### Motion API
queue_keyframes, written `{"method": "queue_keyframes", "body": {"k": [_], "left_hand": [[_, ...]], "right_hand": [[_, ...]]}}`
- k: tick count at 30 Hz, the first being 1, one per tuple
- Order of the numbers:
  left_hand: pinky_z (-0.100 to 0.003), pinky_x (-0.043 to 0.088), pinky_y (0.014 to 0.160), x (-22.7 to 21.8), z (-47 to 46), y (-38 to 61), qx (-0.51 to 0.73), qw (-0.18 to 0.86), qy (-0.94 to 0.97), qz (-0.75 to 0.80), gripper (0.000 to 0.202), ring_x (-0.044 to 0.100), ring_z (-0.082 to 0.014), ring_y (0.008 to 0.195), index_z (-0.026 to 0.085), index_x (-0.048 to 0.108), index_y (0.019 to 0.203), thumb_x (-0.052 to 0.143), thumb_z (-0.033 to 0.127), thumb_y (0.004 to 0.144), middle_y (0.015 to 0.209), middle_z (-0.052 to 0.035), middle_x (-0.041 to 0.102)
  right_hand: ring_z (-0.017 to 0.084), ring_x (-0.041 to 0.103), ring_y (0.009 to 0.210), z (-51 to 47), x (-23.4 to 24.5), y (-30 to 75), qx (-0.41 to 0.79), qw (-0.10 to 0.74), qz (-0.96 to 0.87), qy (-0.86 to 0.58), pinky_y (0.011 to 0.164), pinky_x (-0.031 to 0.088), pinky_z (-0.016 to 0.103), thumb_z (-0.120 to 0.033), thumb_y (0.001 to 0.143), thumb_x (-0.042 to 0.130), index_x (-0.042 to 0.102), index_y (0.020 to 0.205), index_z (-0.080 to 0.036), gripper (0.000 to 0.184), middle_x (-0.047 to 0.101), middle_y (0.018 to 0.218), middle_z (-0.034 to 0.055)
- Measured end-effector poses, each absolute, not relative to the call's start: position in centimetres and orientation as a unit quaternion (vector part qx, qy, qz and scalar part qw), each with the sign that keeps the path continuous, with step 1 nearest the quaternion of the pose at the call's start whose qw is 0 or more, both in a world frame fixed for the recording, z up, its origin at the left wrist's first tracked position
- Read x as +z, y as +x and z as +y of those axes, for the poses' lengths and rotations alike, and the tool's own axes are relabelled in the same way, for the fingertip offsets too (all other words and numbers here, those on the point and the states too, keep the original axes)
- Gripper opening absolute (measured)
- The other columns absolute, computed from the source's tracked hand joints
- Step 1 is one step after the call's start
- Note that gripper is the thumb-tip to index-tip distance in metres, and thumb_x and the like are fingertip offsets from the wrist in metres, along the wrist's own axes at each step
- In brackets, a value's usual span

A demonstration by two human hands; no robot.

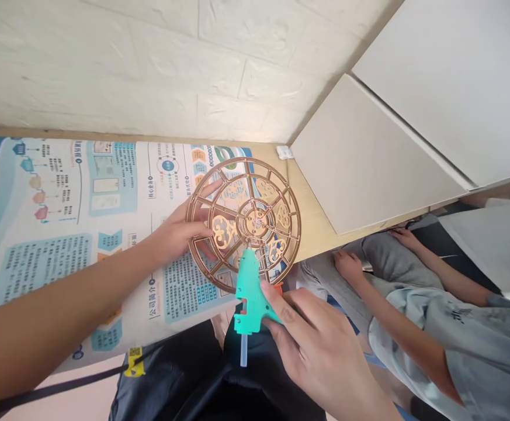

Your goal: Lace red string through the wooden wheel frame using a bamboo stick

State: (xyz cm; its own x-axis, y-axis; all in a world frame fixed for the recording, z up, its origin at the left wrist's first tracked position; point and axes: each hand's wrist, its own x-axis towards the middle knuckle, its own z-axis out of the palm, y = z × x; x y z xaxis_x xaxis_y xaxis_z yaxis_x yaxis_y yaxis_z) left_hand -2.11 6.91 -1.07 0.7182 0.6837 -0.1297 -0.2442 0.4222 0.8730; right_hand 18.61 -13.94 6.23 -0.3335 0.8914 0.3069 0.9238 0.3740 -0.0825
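A round copper-coloured openwork disc [255, 202] with spokes and scroll patterns is tilted up over the table edge. My left hand [180, 234] grips its left rim, thumb across the front and fingers behind. My right hand [311, 345] holds a turquoise glue gun [249, 292] by its body, with a clear glue stick poking out of the back. The gun's nozzle points up at the disc's lower part, near the hub; I cannot tell whether it touches.
A printed poster [62, 216] in blue and white covers the wooden table [316, 222]. A white panel [368, 158] leans at the right. Another person sits at the right, hands [351, 266] resting on grey trousers. A black cable with a yellow tag [134, 361] runs at the lower left.
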Motion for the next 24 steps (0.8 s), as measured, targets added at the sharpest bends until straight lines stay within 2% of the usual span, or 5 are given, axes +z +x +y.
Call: {"method": "queue_keyframes", "body": {"k": [4, 11, 15, 18, 24], "left_hand": [[-0.034, 0.069, 0.06, -1.2, 6.6, -2.0, 0.294, 0.796, 0.47, 0.241, 0.132, 0.076, -0.0291, 0.079, 0.035, 0.0, 0.173, 0.084, 0.025, 0.072, 0.124, -0.0136, 0.073], [-0.032, 0.069, 0.063, -1.2, 6.7, -2.1, 0.301, 0.785, 0.481, 0.25, 0.13, 0.076, -0.0274, 0.082, 0.033, 0.0, 0.173, 0.082, 0.024, 0.073, 0.129, -0.0143, 0.072], [-0.036, 0.069, 0.054, -1.2, 6.8, -2.1, 0.29, 0.787, 0.48, 0.257, 0.129, 0.075, -0.0281, 0.074, 0.035, 0.001, 0.173, 0.083, 0.025, 0.074, 0.133, -0.0146, 0.07], [-0.036, 0.07, 0.056, -1.1, 6.8, -2.1, 0.287, 0.789, 0.479, 0.258, 0.125, 0.075, -0.0279, 0.077, 0.034, 0.005, 0.174, 0.081, 0.025, 0.074, 0.138, -0.0159, 0.068], [-0.036, 0.068, 0.051, -0.9, 6.8, -2.0, 0.283, 0.793, 0.479, 0.25, 0.128, 0.073, -0.0257, 0.069, 0.034, -0.007, 0.172, 0.077, 0.024, 0.077, 0.146, -0.0188, 0.063]], "right_hand": [[0.018, 0.058, 0.069, -13.9, 6.5, 18.4, -0.054, 0.148, -0.819, -0.551, 0.058, 0.049, 0.033, -0.011, 0.108, 0.049, 0.055, 0.149, -0.012, 0.042, 0.063, 0.087, 0.0034], [0.017, 0.057, 0.069, -14.1, 6.3, 18.0, -0.031, 0.143, -0.818, -0.556, 0.059, 0.048, 0.032, -0.01, 0.106, 0.051, 0.054, 0.151, -0.012, 0.045, 0.062, 0.087, 0.0025], [0.017, 0.056, 0.072, -14.1, 5.6, 18.2, -0.013, 0.152, -0.813, -0.562, 0.061, 0.048, 0.031, -0.009, 0.106, 0.054, 0.052, 0.154, -0.014, 0.049, 0.062, 0.089, 0.0027], [0.017, 0.056, 0.073, -14.0, 5.2, 18.3, -0.004, 0.165, -0.814, -0.558, 0.062, 0.048, 0.03, -0.012, 0.108, 0.053, 0.052, 0.155, -0.015, 0.047, 0.062, 0.091, 0.0029], [0.016, 0.058, 0.079, -14.1, 4.8, 18.3, 0.02, 0.171, -0.819, -0.547, 0.067, 0.05, 0.029, -0.01, 0.108, 0.05, 0.054, 0.153, -0.013, 0.045, 0.063, 0.094, 0.0036]]}}
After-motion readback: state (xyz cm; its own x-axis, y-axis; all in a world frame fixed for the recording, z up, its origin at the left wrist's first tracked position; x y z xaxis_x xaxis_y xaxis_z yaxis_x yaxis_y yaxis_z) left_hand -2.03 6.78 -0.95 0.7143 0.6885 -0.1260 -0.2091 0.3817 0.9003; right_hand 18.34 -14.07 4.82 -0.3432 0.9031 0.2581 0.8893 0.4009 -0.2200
